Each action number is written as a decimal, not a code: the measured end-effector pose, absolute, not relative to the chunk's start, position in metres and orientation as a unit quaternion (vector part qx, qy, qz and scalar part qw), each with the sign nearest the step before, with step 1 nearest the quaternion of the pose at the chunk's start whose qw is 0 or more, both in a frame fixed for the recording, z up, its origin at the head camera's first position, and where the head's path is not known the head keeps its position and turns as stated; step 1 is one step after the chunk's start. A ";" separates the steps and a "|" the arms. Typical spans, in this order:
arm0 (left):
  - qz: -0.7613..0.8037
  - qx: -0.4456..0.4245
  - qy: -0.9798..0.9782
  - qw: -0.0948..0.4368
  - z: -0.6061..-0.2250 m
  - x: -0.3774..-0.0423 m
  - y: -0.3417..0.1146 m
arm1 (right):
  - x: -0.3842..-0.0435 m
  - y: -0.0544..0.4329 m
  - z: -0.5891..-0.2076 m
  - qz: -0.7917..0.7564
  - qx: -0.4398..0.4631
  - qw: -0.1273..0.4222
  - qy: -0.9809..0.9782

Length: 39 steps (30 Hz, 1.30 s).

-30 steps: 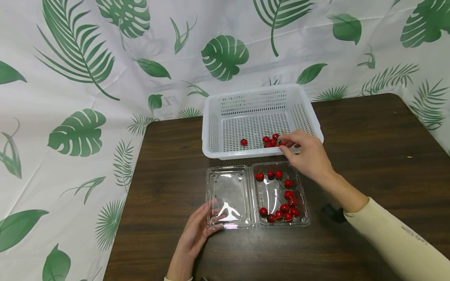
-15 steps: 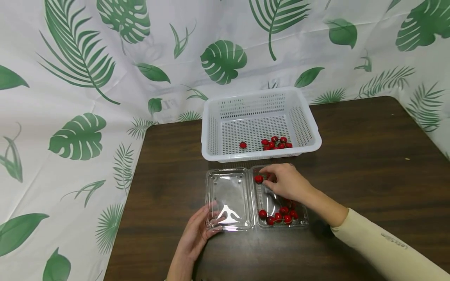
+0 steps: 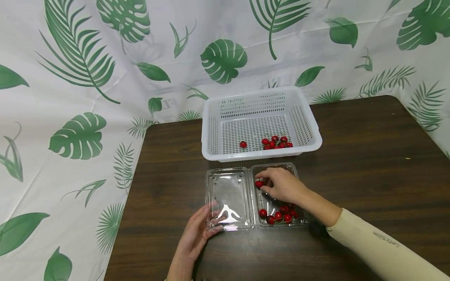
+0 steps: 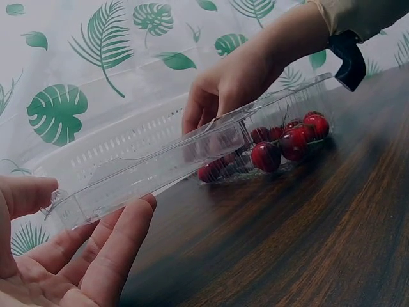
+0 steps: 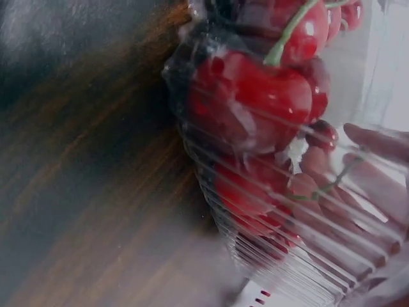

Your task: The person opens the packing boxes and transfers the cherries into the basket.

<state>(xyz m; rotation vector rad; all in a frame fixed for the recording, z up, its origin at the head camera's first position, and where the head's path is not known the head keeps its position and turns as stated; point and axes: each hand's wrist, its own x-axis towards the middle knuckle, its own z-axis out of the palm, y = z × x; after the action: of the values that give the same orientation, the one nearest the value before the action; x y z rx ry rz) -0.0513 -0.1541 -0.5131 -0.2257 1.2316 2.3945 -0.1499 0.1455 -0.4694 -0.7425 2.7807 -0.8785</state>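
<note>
A clear plastic clamshell box lies opened flat on the table, its lid (image 3: 230, 197) on the left and its tray (image 3: 254, 195) on the right. Thumb above and fingers below, my left hand (image 3: 197, 230) pinches the lid's near-left edge; in the left wrist view the lid (image 4: 137, 182) tilts up from the hand. Several red cherries (image 3: 278, 216) with green stems lie along the tray's near side. My right hand (image 3: 283, 185) reaches into the tray's far part, thumb and fingertips around a cherry (image 3: 259, 184). That hand hides the tray's middle. Through ribbed plastic, the right wrist view shows cherries (image 5: 249, 96) close up.
Behind the clamshell stands a white perforated plastic basket (image 3: 212, 155) with several cherries (image 3: 275, 139) near its front right and a single one at left. A leaf-print cloth (image 3: 140, 50) hangs behind the dark wooden table (image 3: 362, 156).
My right hand has moved from the basket down into the clamshell tray, and in the last half second it has drawn a cherry slightly nearer. The left hand keeps its place at the lid.
</note>
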 end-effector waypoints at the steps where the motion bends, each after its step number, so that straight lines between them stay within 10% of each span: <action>1: 0.865 -0.083 0.444 0.218 -0.513 -0.051 -0.154 | -0.150 0.145 -0.470 -0.288 -0.250 0.065 0.922; 30: 0.864 -0.085 0.446 0.218 -0.512 -0.052 -0.152 | -0.143 0.148 -0.460 -0.306 -0.273 0.050 0.911; 39: 0.860 -0.082 0.451 0.224 -0.512 -0.052 -0.154 | -0.145 0.161 -0.433 -0.331 -0.276 -0.027 0.902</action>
<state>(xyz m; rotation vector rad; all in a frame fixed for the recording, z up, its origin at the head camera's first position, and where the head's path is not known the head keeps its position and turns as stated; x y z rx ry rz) -0.0516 -0.1545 -0.5119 -0.2274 1.2463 2.3739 -0.1451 0.1606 -0.4332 -0.8833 2.8833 -1.0590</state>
